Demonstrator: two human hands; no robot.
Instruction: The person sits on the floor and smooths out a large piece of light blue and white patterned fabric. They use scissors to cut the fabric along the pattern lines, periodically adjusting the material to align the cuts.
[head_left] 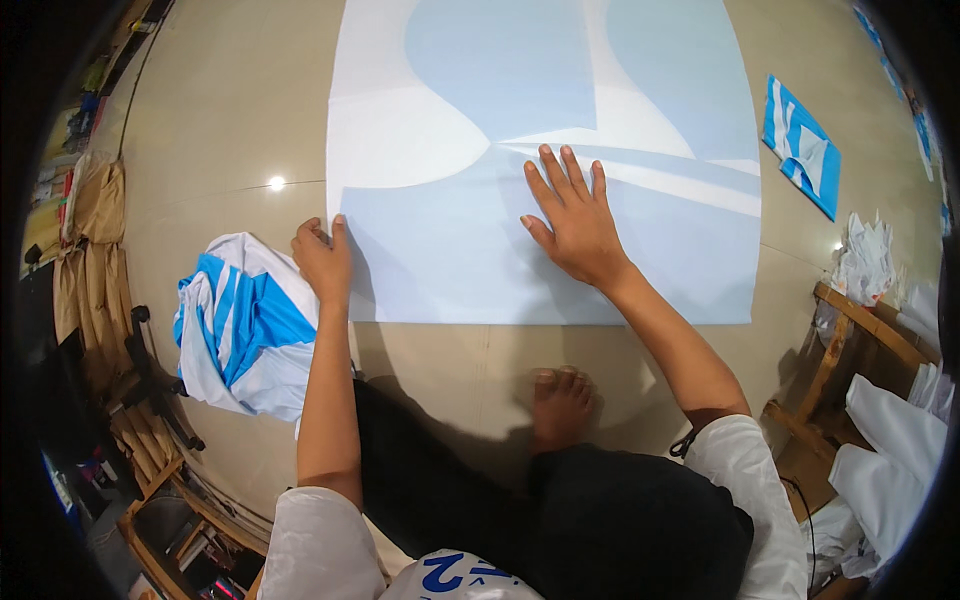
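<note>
A large sheet [680, 260] printed in pale blue and white shapes lies spread on the floor. My left hand [322, 258] is at its left edge, fingers bent around the edge and thumb along it. My right hand [575, 225] lies palm down on the sheet, fingers stretched apart. Left of my left forearm, a crumpled bundle of bright blue and white fabric [240, 320] rests on the floor. A folded blue and white piece [800, 140] lies right of the sheet.
My bare foot [560, 410] is below the sheet on the tiled floor [220, 120]. Wooden frames [840, 320] with white offcuts [865, 260] and fabric [890, 440] stand at right. Brown paper or cloth [90, 290], a black wheeled base [150, 350] and cluttered shelving line the left.
</note>
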